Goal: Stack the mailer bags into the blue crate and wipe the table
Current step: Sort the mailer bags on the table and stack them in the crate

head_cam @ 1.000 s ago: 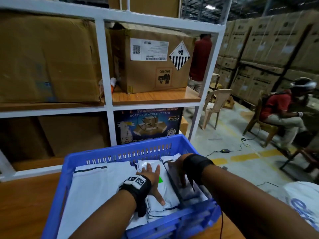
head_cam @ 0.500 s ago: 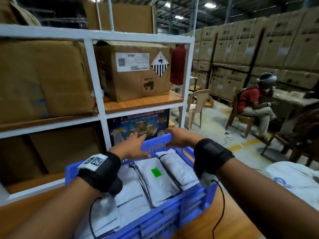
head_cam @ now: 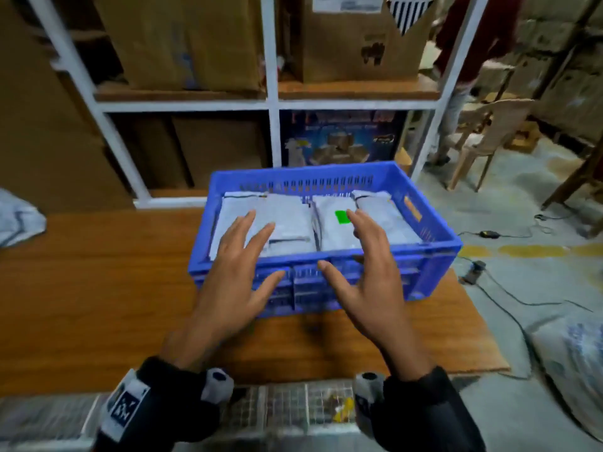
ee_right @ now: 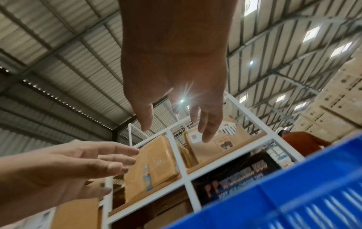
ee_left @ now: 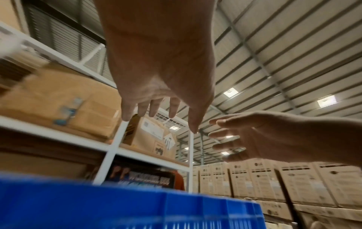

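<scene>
inside, blue crate (head_cam: pixel 434 252) – grey mailer bags (head_cam: pixel 287 220), one green-labelled

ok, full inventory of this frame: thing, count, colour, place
blue crate: one, blue, on the table's far right part
mailer bags: several, exact count unclear, grey-white, lying flat in the crate; one bears a green sticker
table: one, brown wood, under the crate
shelving rack: one, white frame with wooden boards, behind the table
cardboard boxes: several, brown, on the rack; more stacked at far right
dark printed box: one, lower rack bay behind the crate
plastic chair: one, beige, on the floor at right
cables: black, on the floor at right
left hand: open, fingers spread above the crate's near wall
right hand: open, likewise, holding nothing
</scene>
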